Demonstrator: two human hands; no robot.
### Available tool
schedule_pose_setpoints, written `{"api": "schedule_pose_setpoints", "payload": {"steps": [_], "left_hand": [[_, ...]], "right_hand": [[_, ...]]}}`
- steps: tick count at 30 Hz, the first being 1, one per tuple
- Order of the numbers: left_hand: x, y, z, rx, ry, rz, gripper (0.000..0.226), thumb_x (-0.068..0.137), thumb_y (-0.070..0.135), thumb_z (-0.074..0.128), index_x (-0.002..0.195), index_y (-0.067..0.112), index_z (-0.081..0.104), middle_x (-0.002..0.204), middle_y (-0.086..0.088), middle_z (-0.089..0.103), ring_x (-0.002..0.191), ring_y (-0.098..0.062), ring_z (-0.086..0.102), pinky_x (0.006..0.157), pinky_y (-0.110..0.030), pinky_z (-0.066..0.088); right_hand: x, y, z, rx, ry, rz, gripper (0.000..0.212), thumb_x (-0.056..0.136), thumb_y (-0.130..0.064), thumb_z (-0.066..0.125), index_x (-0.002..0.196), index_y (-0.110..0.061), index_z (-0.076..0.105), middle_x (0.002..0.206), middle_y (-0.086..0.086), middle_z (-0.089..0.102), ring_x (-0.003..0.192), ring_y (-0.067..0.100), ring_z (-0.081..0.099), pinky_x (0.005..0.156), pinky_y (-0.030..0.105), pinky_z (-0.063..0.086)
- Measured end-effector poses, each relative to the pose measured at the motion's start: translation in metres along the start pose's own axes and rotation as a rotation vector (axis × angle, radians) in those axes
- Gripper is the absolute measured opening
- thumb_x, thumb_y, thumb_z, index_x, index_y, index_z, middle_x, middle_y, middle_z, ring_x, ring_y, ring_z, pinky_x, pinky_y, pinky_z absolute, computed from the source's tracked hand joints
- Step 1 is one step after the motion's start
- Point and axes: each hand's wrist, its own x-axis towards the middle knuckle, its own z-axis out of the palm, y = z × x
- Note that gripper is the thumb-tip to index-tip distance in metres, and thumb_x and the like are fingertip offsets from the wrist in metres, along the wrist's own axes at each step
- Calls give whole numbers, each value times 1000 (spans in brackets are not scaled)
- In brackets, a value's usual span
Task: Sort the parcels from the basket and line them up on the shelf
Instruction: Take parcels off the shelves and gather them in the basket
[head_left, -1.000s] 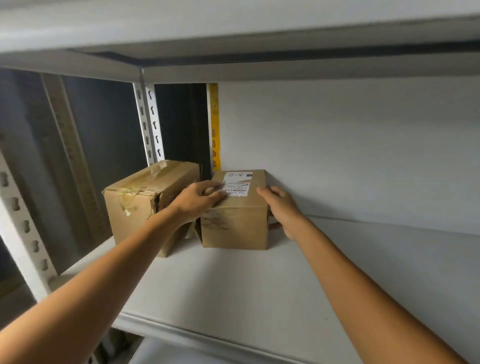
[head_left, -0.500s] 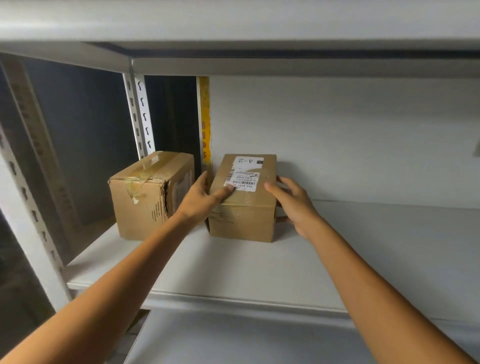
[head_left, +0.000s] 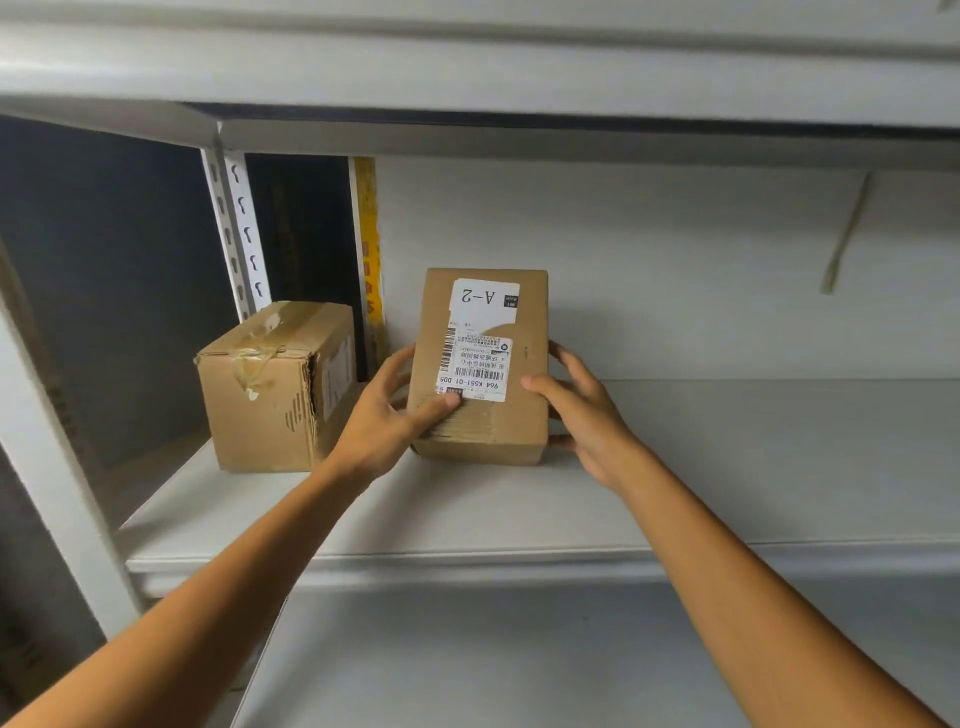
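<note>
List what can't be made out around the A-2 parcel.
Head view only:
- Basket: out of frame.
- A-2 parcel far side: hidden by its own body.
- Right hand: some fingers behind the parcel.
- Label small print: too small.
- Taped box side label: blurred, oblique.

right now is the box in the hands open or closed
Closed. The box shows an unbroken top with a label stuck on it; left hand and right hand grip its sides.
</note>
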Motion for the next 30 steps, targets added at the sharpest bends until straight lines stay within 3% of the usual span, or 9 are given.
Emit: {"api": "schedule_pose_setpoints", "payload": {"steps": [4, 10, 16, 22, 27, 30], "left_hand": [[-2, 6, 32, -28, -37, 57, 92, 60, 52, 81, 140, 47, 36, 134, 9, 54, 116, -12, 57, 92, -30, 51], [2, 29, 115, -74, -139, 114, 88, 56, 55, 79, 136, 48, 42, 129, 10, 57, 107, -13, 61, 84, -29, 55], [-8, 71, 231, -204, -288, 163, 60, 78, 41, 72, 133, 36, 49, 127, 1, 59, 109, -21, 62, 85, -40, 56], [-48, 114, 354, -244, -479, 181, 57, 85, 28, 69, 136, 30, 44, 124, 0, 57, 107, -18, 60, 78, -28, 53], [-101, 135, 456, -265, -658, 139, 63, 83, 24, 71, 139, 29, 42, 123, -1, 56, 107, -18, 59, 68, -20, 55], [-137, 139, 509, -235, -781, 127, 76, 72, 39, 76, 139, 29, 41, 125, 0, 56, 111, -19, 59, 81, -34, 58]], "right_hand": [[-19, 0, -26, -63, 19, -85, 67, 84, -33, 74, 141, -44, 40, 129, -8, 63, 118, 15, 60, 90, 43, 56], [-70, -14, -102, -100, 184, -148, 57, 90, -27, 68, 139, -42, 44, 128, -8, 63, 116, 13, 61, 93, 41, 55], [-140, -44, -200, -177, 478, -204, 51, 88, -30, 70, 134, -40, 50, 124, -12, 65, 112, 9, 63, 101, 40, 49], [-235, -62, -297, -212, 698, -152, 66, 83, -37, 74, 141, -42, 42, 125, -12, 64, 116, 9, 58, 99, 38, 49], [-330, -59, -364, -188, 854, -86, 62, 84, -31, 73, 138, -39, 43, 118, -15, 64, 109, 2, 57, 84, 22, 46], [-387, -52, -398, -157, 951, -39, 56, 85, -26, 72, 133, -38, 45, 112, -16, 64, 106, 3, 58, 80, 22, 47]]}}
